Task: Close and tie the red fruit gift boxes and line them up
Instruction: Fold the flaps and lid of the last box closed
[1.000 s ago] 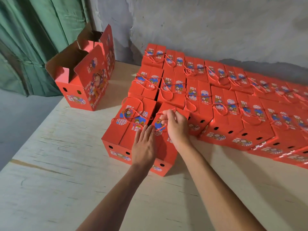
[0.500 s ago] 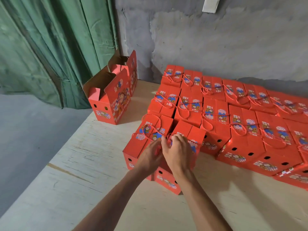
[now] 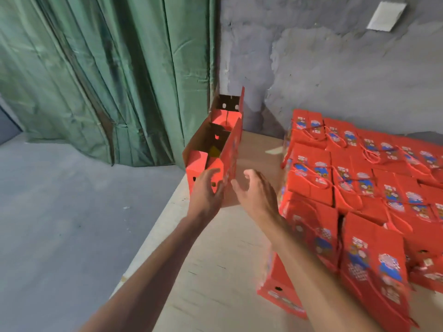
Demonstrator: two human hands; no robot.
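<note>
Two open red gift boxes stand one behind the other at the table's left edge; the near open box [image 3: 199, 164] has its flaps up, and the far open box [image 3: 227, 109] stands behind it. My left hand [image 3: 206, 192] reaches the near box's front end, fingers spread against it. My right hand [image 3: 255, 190] hovers just right of that box, fingers loosely curved and holding nothing. Several closed, tied red boxes [image 3: 359, 183] lie in rows on the right.
The pale wooden table [image 3: 215, 259] ends at its left edge close to the open boxes, with grey floor [image 3: 72, 224] below. A green curtain [image 3: 107, 75] hangs at the back left and a grey wall [image 3: 335, 68] stands behind the boxes.
Both hands left the tied box in the front row and moved left and away to the open boxes. The view swung left with them.
</note>
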